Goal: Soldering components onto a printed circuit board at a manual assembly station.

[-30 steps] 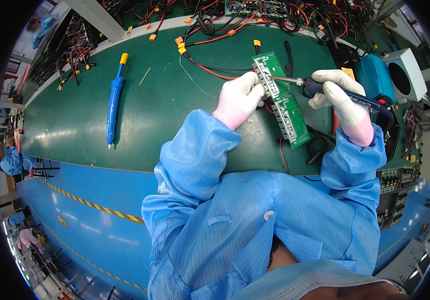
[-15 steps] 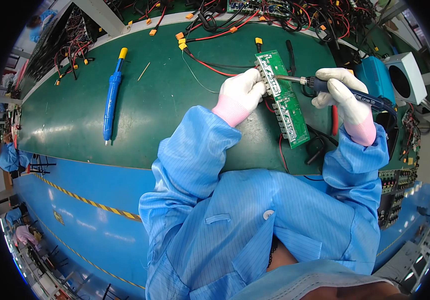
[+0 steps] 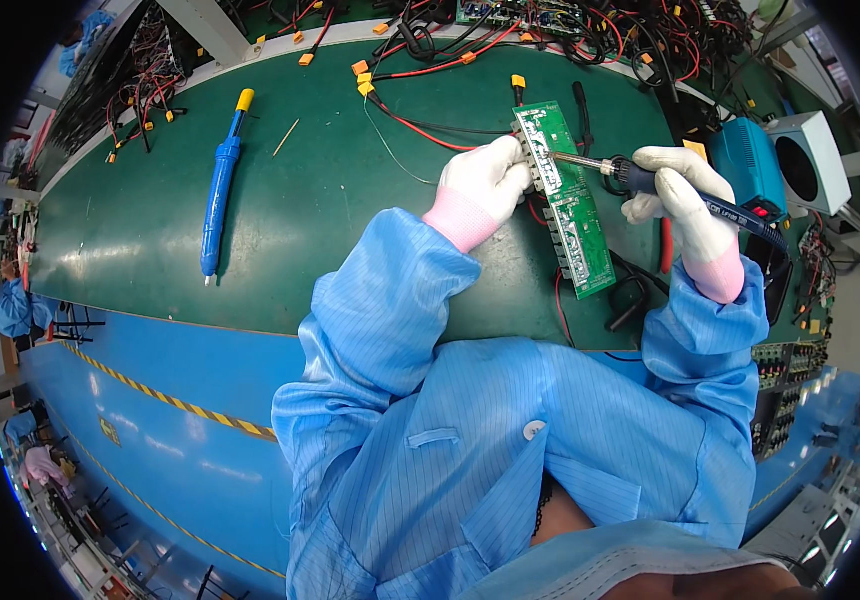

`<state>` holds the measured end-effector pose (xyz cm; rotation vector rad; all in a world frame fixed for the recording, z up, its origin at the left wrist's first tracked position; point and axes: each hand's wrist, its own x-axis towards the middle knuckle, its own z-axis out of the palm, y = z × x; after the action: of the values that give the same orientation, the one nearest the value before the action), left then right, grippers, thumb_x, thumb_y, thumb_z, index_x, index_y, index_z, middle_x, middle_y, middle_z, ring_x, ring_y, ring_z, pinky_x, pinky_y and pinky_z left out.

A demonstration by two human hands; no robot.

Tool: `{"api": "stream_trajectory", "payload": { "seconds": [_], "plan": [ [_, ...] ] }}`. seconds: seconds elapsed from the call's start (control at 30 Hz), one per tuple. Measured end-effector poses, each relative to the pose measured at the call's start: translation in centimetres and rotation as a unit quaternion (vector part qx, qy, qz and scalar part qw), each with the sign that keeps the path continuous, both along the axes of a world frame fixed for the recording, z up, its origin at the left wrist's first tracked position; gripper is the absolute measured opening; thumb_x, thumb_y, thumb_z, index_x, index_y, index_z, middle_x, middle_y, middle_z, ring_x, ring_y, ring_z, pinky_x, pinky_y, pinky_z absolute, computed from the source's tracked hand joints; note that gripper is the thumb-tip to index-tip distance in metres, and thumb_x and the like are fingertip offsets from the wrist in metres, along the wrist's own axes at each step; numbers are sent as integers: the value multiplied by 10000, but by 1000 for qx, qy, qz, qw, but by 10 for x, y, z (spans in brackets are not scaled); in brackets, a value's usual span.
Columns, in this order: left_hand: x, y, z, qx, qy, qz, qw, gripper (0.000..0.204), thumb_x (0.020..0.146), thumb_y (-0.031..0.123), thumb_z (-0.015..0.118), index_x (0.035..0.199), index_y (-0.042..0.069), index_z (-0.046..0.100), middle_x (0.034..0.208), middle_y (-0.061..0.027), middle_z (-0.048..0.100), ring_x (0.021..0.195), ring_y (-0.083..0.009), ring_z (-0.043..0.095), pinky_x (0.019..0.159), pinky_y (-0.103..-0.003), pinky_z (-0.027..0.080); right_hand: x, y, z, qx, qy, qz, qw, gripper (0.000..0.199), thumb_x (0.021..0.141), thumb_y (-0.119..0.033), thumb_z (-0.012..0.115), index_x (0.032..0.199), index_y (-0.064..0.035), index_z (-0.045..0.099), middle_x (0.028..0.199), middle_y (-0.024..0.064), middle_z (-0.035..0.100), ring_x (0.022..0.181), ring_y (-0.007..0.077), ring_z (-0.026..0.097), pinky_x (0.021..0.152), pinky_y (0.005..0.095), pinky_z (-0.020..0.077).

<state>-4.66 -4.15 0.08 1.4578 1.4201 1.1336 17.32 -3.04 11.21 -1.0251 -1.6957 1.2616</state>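
My left hand (image 3: 485,183), in a white glove with a pink cuff, is closed at the left edge of a long green circuit board (image 3: 580,215). A thin strand of solder wire (image 3: 397,155) curves from the bench to this hand. My right hand (image 3: 688,200), gloved the same way, grips a dark-handled soldering iron (image 3: 640,178). The iron points left, its tip at the upper part of the board among whitish solder areas. A row of connectors runs along the board's left side. My left fingertips are partly hidden behind the board's edge.
A blue desoldering pump (image 3: 218,200) with a yellow end lies on the green bench (image 3: 130,230) at left, near a thin stick (image 3: 286,138). Red and black cables with yellow plugs (image 3: 366,88) line the back. A teal soldering station (image 3: 750,165) stands at right beside a white box-shaped unit (image 3: 815,160).
The whole view has shifted slightly. Both hands keep their grips, and the iron's tip stays at nearly the same spot on the board.
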Motion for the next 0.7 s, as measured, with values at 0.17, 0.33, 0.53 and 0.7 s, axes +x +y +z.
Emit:
{"api": "stream_trajectory", "payload": {
  "seconds": [0.17, 0.33, 0.53, 0.7],
  "plan": [
    [0, 1, 0, 4, -2, -4, 1000, 150, 823, 194, 536, 831, 46, 561, 718, -81, 623, 633, -261, 569, 612, -356, 453, 11, 10, -15, -75, 70, 11, 995, 315, 970, -155, 473, 1176, 71, 549, 671, 116, 608, 624, 198, 597, 662, 335, 525],
    [-1, 0, -1, 0, -4, -7, 1000, 151, 822, 196, 535, 846, 51, 570, 728, -82, 632, 642, -264, 578, 618, -356, 457, 18, 20, -15, -102, 93, 43, 989, 319, 974, -170, 483, 1190, 56, 549, 720, 117, 619, 639, 186, 606, 673, 329, 543],
    [-2, 1, -4, 2, -3, -12, 1000, 155, 823, 199, 531, 865, 58, 580, 738, -81, 640, 651, -266, 586, 622, -354, 460, 18, 48, 7, -151, 66, 114, 980, 324, 966, -193, 517, 1171, 50, 577, 778, 112, 630, 672, 152, 629, 677, 304, 562],
    [-3, 2, -3, 7, 1, -16, 1000, 156, 826, 200, 529, 870, 60, 581, 737, -78, 642, 652, -264, 588, 622, -353, 461, 14, 52, 11, -154, 34, 118, 980, 334, 966, -202, 517, 1172, 53, 576, 771, 112, 631, 651, 146, 624, 681, 311, 566]
  ]
}}
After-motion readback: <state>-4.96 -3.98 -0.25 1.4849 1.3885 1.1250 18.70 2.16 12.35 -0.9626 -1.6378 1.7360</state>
